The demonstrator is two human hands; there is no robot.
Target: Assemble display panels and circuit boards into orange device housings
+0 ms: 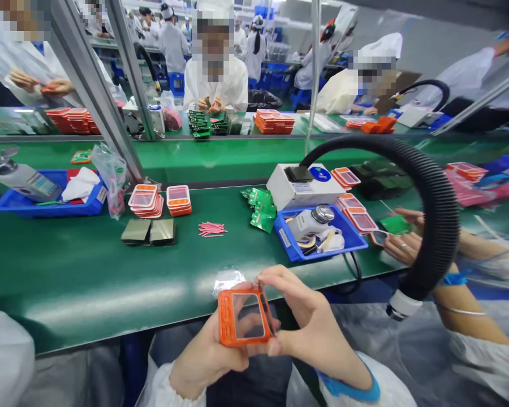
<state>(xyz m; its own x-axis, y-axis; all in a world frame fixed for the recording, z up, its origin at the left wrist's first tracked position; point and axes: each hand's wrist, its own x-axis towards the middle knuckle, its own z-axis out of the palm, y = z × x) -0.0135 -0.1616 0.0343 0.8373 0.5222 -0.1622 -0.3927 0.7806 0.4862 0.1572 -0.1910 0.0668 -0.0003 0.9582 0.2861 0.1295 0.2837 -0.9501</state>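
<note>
A busy workshop hall fills the background, with people in white coats and caps seated along rows of green belts. The near green counter [89, 271] runs across the head view, its front edge just above the person's hands.

Below that edge, the left hand [203, 353] grips an orange rectangular plastic frame with a clear glossy window [245, 316] from its left side and bottom, the fingers curled behind it. The right hand [309, 328] pinches the frame's right edge, thumb at the lower right corner and fingertips at the upper right corner. The frame is held upright, facing the camera, in front of the counter and off its surface.

On the counter just beyond the frame lies a small crumpled clear film [227, 278]. Further back to the left, two dark square panels [149, 232] lie side by side, with two short stacks of orange-rimmed trays [161, 200] behind them and a scatter of thin pink strips [211, 229] to their right. A blue plastic bin [46, 200] at far left holds a grey device and white cloth. To the right, another blue bin [318, 232] holds a white tool, beside a heap of green circuit boards [261, 209] and a white box [303, 186]. A thick black ribbed hose [436, 203] arcs over the right side. A co-worker's hands [401, 240] work behind that hose.
</note>
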